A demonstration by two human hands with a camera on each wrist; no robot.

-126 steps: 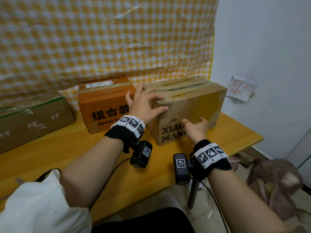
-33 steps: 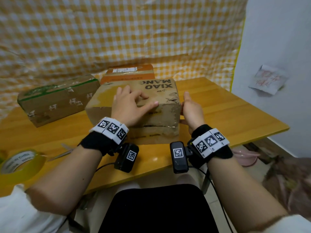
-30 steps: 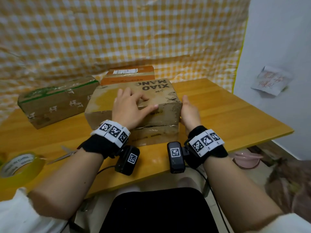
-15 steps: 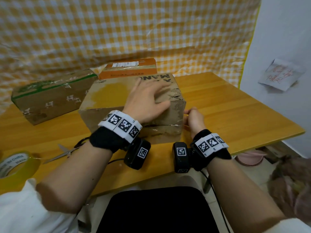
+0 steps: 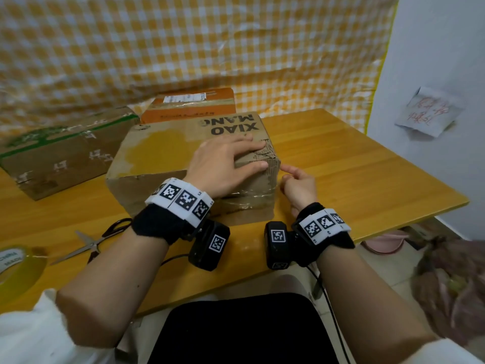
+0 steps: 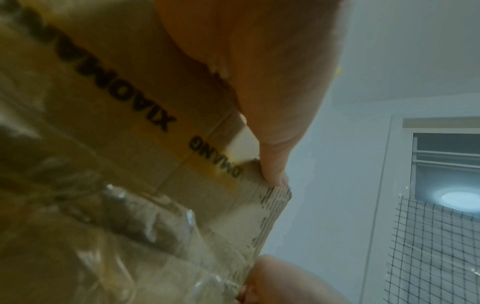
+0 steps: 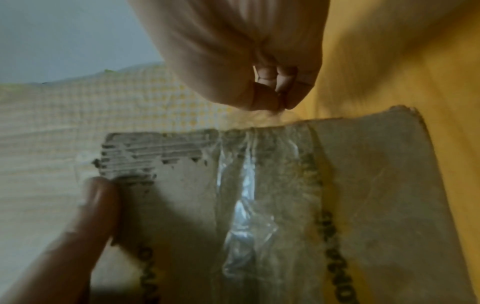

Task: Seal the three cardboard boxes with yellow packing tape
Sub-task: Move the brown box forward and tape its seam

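Note:
The worn brown box (image 5: pixel 162 151) printed XIAO MANG lies on the wooden table in front of me, with wrinkled clear tape (image 7: pixel 249 195) across its near face. My left hand (image 5: pixel 236 164) rests flat on its top right corner, fingers straight, thumb (image 6: pixel 272 174) on the torn corner. At the box's right edge my right hand (image 5: pixel 288 176) is curled, and in the right wrist view its thumb and fingertips (image 7: pixel 275 102) pinch the end of the clear tape. An orange box (image 5: pixel 189 106) stands behind, and a brown box with green tape (image 5: pixel 65 151) sits at the left. The yellow tape roll (image 5: pixel 15 266) lies at the near left.
Scissors (image 5: pixel 86 243) lie on the table between the tape roll and the box. A checked yellow sheet (image 5: pixel 183 43) hangs behind the table. The table's right edge (image 5: pixel 420 214) is close, with a white wall and a paper note (image 5: pixel 427 111) beyond.
The box has been brought from the back right to the table's front and turned over. My left hand slid to its right corner. My right hand went from flat on the side to a curled pinch.

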